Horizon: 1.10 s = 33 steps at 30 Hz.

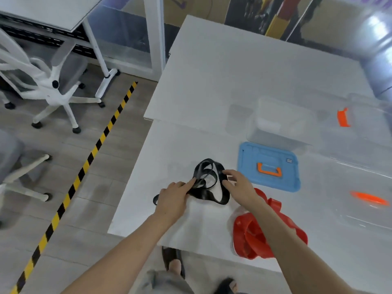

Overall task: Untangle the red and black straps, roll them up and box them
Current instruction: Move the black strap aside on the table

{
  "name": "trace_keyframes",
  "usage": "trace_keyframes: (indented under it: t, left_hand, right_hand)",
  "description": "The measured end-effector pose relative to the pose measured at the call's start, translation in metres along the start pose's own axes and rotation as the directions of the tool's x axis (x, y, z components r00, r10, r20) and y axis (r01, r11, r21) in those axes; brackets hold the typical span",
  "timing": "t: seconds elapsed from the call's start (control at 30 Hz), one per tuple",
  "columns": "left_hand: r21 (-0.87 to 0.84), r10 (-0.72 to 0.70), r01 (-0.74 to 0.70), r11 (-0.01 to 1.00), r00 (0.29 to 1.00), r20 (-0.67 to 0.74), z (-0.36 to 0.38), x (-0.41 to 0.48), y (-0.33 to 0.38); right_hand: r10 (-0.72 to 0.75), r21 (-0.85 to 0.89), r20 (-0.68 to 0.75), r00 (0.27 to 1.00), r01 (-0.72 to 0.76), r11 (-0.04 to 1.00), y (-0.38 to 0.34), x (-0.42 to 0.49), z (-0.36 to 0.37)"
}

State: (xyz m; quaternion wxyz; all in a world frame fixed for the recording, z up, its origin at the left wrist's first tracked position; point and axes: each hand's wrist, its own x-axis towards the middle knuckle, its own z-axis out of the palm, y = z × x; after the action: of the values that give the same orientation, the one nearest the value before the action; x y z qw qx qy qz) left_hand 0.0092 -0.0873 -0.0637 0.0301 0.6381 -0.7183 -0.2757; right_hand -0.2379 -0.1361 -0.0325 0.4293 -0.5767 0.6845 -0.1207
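A black strap lies in loose tangled loops on the white table. My left hand pinches its left side, and one end of the strap sticks out past the wrist. My right hand grips the loops on the right. A red strap lies heaped near the table's front edge, partly under my right forearm. Behind the straps stands a clear plastic box, with its blue lid flat on the table in front of it.
Larger clear bins with orange latches stand at the right. A white office chair and a yellow-black floor stripe lie left of the table. My feet in dark sandals show below the table edge.
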Motion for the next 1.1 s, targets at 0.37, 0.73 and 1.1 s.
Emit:
trace_keyframes:
  t: [0.37, 0.73, 1.1]
  left_hand:
    - [0.195, 0.43, -0.402, 0.894, 0.894, -0.125, 0.011, -0.035, 0.207]
    - [0.246, 0.581, -0.538, 0.806, 0.799, -0.157, 0.094, -0.069, 0.418]
    - [0.19, 0.694, -0.679, 0.709, 0.719, -0.022, 0.172, -0.056, 0.568]
  right_hand:
    - [-0.188, -0.271, -0.462, 0.867, 0.064, 0.961, 0.12, -0.169, -0.137]
    - [-0.037, -0.102, -0.604, 0.796, -0.031, 0.994, 0.294, -0.33, -0.229]
    - [0.118, 0.031, -0.638, 0.761, -0.129, 0.991, 0.386, -0.366, -0.307]
